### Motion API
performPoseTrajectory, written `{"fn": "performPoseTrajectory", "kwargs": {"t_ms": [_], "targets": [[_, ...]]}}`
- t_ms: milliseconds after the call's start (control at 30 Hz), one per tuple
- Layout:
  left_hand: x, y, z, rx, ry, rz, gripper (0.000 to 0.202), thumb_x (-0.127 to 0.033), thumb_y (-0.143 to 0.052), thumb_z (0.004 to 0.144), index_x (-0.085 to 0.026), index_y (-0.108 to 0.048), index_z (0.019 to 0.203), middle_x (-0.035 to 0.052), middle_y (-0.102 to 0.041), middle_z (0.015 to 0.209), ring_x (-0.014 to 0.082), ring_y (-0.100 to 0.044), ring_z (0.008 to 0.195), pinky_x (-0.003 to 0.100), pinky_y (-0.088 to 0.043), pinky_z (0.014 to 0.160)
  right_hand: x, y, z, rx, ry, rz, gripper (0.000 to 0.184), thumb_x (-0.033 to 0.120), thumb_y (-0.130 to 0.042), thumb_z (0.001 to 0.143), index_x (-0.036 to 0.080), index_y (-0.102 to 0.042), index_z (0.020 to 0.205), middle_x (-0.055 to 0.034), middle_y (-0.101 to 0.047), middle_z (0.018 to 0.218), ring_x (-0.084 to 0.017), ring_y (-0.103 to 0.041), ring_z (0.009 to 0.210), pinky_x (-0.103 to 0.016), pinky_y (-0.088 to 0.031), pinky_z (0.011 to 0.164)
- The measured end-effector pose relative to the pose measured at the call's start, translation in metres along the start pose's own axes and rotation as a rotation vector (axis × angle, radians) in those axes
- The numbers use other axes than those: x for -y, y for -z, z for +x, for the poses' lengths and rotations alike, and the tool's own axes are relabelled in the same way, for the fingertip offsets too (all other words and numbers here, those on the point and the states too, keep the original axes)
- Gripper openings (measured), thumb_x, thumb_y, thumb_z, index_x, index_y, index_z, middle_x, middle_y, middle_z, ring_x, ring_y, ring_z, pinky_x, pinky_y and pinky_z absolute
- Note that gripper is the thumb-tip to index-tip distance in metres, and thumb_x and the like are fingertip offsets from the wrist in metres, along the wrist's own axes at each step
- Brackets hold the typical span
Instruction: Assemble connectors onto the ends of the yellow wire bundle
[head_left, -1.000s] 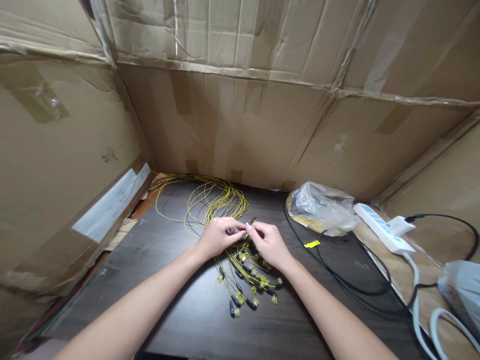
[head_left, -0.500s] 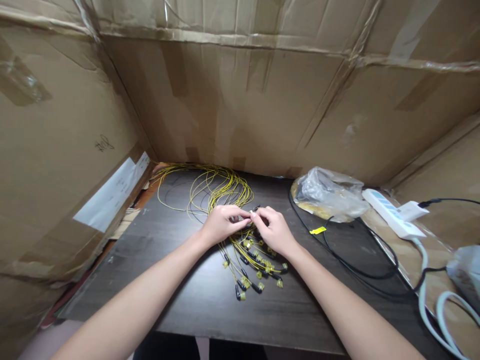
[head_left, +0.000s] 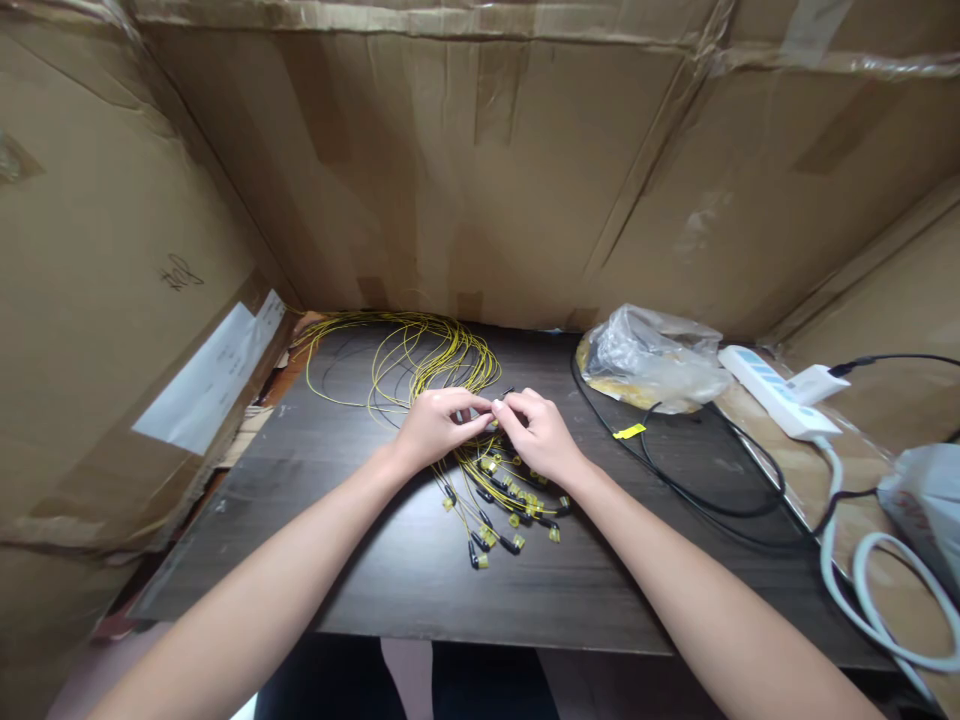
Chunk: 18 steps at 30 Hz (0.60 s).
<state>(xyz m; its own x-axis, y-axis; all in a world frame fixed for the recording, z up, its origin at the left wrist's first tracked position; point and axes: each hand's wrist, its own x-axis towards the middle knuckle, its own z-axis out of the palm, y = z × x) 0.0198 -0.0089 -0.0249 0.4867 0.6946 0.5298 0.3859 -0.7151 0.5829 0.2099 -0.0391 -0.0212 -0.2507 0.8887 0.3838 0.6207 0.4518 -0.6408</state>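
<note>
A bundle of thin yellow cables (head_left: 420, 365) lies coiled at the back of the dark table (head_left: 360, 560). Their black connector ends with yellow caps (head_left: 501, 520) fan out toward me. My left hand (head_left: 435, 425) and my right hand (head_left: 536, 435) meet above the bundle, fingertips pinched together on one small black connector (head_left: 495, 405) between them. Both hands are closed in a pinch; the connector is mostly hidden by the fingers.
Cardboard walls (head_left: 480, 180) enclose the table on three sides. A crumpled plastic bag (head_left: 649, 360) lies at the right, beside a white power strip (head_left: 765, 390). A black cord with a yellow tag (head_left: 628, 431) loops across the right side, and white cable (head_left: 862, 590) curls at the far right.
The view has tilted down, so the table's front edge now shows. My hands stay pinched together on the same connector over the bundle.
</note>
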Motion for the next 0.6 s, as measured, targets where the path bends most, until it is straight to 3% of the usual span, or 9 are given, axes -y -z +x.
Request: {"fn": "performPoseTrajectory", "kwargs": {"t_ms": [100, 300, 500, 600], "targets": [[-0.0007, -0.0012, -0.0002, -0.008, -0.020, 0.004, 0.013, -0.024, -0.069, 0.088, -0.016, -0.078, 0.092, 0.0024, -0.072, 0.074, 0.0104, -0.060, 0.061, 0.021, -0.046, 0.061, -0.0016, 0.0007, 0.0003, 0.007, 0.001, -0.024, 0.043, 0.034, -0.041, 0.101, 0.022, -0.046, 0.060, -0.0009, -0.054, 0.058, -0.018, -0.046, 0.065, -0.032, -0.034, 0.066], [-0.0028, -0.0011, 0.0000, 0.021, -0.001, -0.007, 0.015, -0.026, -0.068, 0.089, -0.018, -0.079, 0.095, 0.0024, -0.074, 0.076, 0.0101, -0.060, 0.060, 0.021, -0.046, 0.061, -0.0028, 0.0044, 0.0001, -0.034, 0.013, 0.046, 0.012, 0.024, -0.057, 0.090, 0.021, -0.059, 0.078, -0.0023, -0.063, 0.077, -0.019, -0.053, 0.077, -0.030, -0.039, 0.070], [-0.0050, -0.0021, -0.0005, 0.035, 0.057, -0.043, 0.016, -0.025, -0.070, 0.087, -0.017, -0.077, 0.099, 0.0026, -0.075, 0.078, 0.0099, -0.062, 0.059, 0.020, -0.050, 0.060, -0.0018, 0.0047, -0.0002, 0.003, 0.010, 0.017, 0.037, 0.032, -0.046, 0.098, 0.022, -0.046, 0.062, -0.0007, -0.054, 0.061, -0.018, -0.049, 0.066, -0.031, -0.035, 0.064], [-0.0071, -0.0014, -0.0006, 0.022, 0.080, -0.060, 0.015, -0.026, -0.070, 0.087, -0.016, -0.076, 0.097, 0.0023, -0.076, 0.079, 0.0098, -0.063, 0.059, 0.020, -0.051, 0.060, -0.0015, 0.0035, -0.0005, -0.006, 0.020, 0.008, 0.041, 0.033, -0.043, 0.099, 0.022, -0.041, 0.060, -0.0005, -0.051, 0.058, -0.017, -0.047, 0.063, -0.031, -0.034, 0.063]]}}
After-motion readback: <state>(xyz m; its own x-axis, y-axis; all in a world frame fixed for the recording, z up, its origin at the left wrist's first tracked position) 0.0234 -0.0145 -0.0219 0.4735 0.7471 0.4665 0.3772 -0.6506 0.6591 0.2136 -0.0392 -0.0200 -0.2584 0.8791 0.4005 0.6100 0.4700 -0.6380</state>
